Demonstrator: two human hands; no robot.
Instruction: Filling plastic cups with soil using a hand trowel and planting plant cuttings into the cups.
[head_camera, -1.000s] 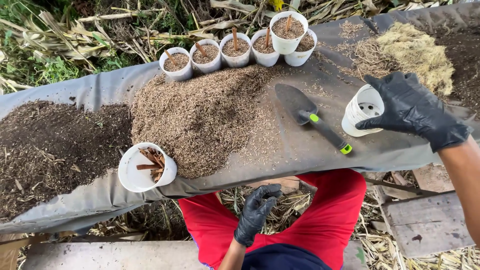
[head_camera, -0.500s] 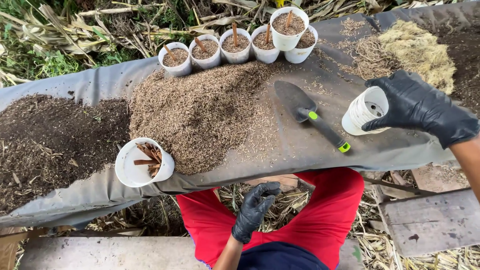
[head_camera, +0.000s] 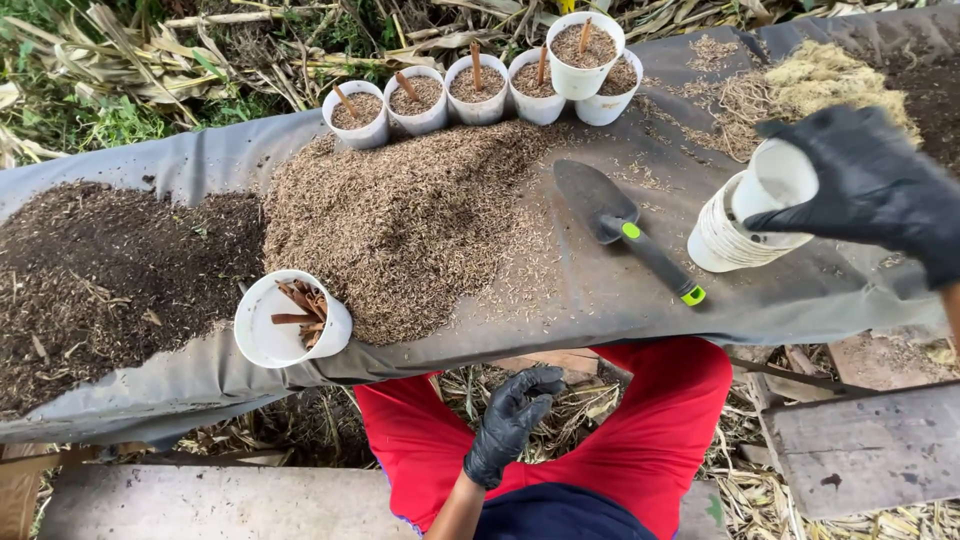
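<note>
Your right hand (head_camera: 875, 185) grips the top cup of a white stack (head_camera: 735, 235) at the right of the sheet (head_camera: 600, 305). Your left hand (head_camera: 510, 420) hangs loose and holds nothing, down by your red lap.

Six cups (head_camera: 478, 85) at the back are full, and each one I can see into has a stick — one sits on top of the others. One cup (head_camera: 290, 320) of spare sticks lies tipped near you. The stack is not filled yet. One trowel (head_camera: 625, 230) lies flat. Three piles wait — dark soil (head_camera: 100, 270), husks (head_camera: 410, 215), pale fibre (head_camera: 825, 75).

Matt plastic cups (head_camera: 745, 225), rough tarp (head_camera: 600, 290)
</note>
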